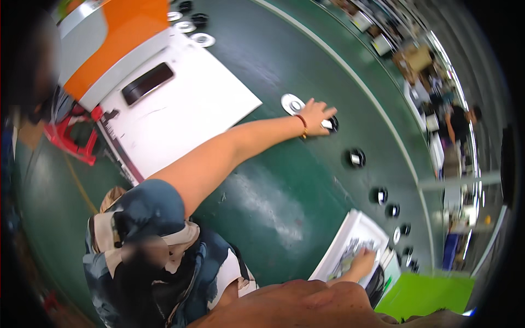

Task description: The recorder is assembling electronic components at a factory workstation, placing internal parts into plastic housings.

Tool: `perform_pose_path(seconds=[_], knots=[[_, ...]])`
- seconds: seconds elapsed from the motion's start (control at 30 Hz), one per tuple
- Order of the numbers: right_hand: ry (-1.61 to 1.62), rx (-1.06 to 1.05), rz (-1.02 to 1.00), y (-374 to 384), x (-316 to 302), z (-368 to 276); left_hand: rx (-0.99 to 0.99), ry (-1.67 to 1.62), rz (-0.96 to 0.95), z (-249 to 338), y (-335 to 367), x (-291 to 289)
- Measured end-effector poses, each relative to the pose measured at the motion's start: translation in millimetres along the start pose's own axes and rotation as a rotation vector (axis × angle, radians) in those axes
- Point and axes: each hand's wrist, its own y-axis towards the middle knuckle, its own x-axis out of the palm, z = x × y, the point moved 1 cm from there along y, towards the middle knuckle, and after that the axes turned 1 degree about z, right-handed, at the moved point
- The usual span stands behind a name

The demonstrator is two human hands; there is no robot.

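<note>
My left hand [315, 117], with a bracelet at the wrist, reaches far out across the green tabletop [273, 197]. Its fingers are spread over a black round part [332, 126] bearing a white patch; whether they touch it is hard to see. Beside that hand lies a white ringed disc [293, 104]. At the lower right, my right hand [362, 264] dips into a white tray [326, 254] among small, shiny, greyish pieces [350, 252]. Its fingers are bent and partly hidden, and whatever they grip is too small to name.
More black round parts [357, 158] curve along the table toward the lower right. White discs [203, 39] lie at the far left. A phone [147, 83] rests on a white board [202, 93] by an orange-and-white box [128, 38]. Beyond, a person [459, 123] stands near cluttered benches.
</note>
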Motion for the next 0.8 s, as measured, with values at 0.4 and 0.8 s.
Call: perform_pose_path(seconds=[0.4, 0.8], knots=[[0.459, -0.391, -0.039, -60, 43, -174, -0.752, 0.756, 0.295, -234, -33, -211], [0.43, -0.325, -0.003, -68, 46, -177, -1.097, 0.811, 0.03, -301, -57, -268]])
